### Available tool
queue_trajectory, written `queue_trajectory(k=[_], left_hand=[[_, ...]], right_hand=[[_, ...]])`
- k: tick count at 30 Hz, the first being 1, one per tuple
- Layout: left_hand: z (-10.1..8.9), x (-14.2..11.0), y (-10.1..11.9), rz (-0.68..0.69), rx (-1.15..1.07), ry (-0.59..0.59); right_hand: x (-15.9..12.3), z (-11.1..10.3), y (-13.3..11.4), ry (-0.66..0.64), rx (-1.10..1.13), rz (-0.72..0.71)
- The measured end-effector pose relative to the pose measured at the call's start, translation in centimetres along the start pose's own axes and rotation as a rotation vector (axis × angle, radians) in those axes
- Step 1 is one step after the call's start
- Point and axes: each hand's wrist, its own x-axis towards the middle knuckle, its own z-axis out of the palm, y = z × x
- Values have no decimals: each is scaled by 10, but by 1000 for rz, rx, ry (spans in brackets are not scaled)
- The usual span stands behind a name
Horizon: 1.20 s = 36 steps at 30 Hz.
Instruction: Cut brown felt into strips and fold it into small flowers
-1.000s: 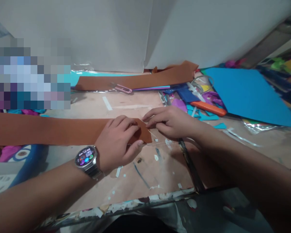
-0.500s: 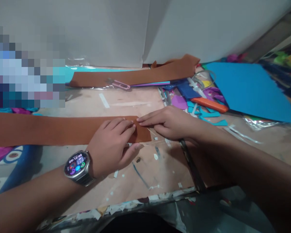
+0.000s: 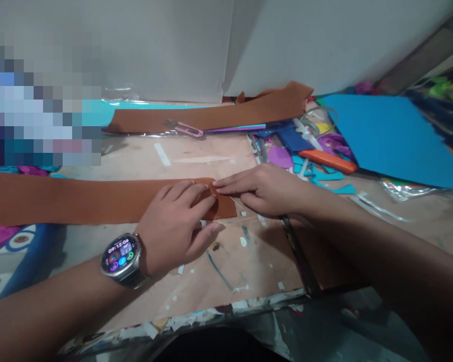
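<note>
A long brown strip of felt-like sheet [image 3: 79,201] runs from the left edge to the middle of the table. My left hand [image 3: 177,221], with a smartwatch at the wrist, lies over the strip near its right end. Its fingers rest on the material and its thumb stands apart. From the right, my right hand [image 3: 266,190] reaches in with fingers stretched out, their tips touching the strip's upper right corner. Between the two sets of fingertips the material looks slightly rippled. Whether any of it is pinched there, I cannot tell.
Behind lies another brown piece [image 3: 211,116] with pink thread snips [image 3: 189,129] on it. An orange-handled tool [image 3: 330,161], scraps and a blue sheet [image 3: 396,136] sit at the right. A blue-and-white container [image 3: 33,256] stands at the left. The table's front edge [image 3: 196,319] is ragged.
My left fingertips have shifted slightly to the right, and the strip's end has rippled a little beside them. My right hand has stayed almost still.
</note>
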Motion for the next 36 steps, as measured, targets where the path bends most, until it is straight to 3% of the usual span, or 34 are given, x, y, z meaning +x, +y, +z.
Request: queue_trajectory(k=[36], left_hand=[[2, -1, 1, -3, 18, -9]], right_hand=[[0, 2, -4, 15, -20, 23]])
